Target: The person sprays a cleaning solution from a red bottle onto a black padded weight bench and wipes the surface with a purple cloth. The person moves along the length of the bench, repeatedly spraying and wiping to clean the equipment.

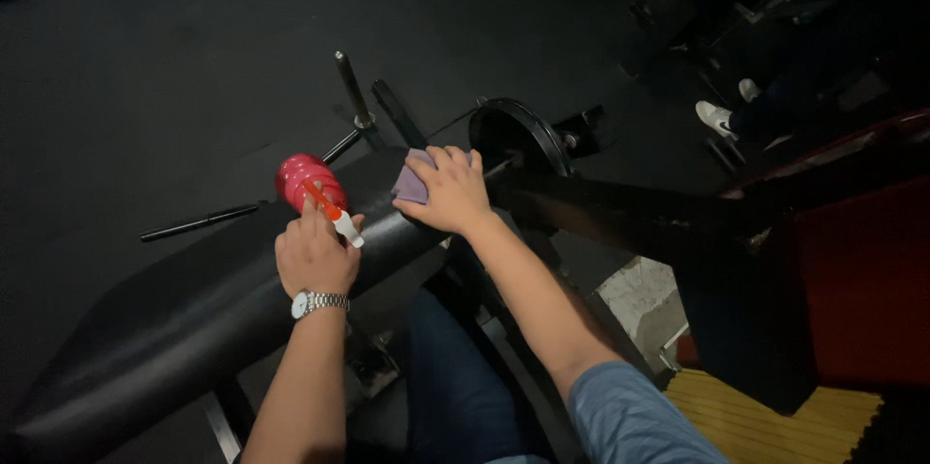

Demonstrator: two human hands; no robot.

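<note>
My left hand [312, 256], with a metal watch on its wrist, grips a red spray bottle [302, 179] with a white and red trigger nozzle, held above a long black padded roller [174, 314]. My right hand [448, 191] presses flat on a purple cloth [411, 183] against the far end of that pad. Most of the cloth is hidden under my fingers.
A black weight plate [513, 133] sits on a bar just past the pad. Metal pegs [351, 88] and a thin rod [199, 223] stand over the dark floor. A red upholstered part [862, 280] and yellow mat [765, 416] lie right. Someone's white shoe [715, 117] is far right.
</note>
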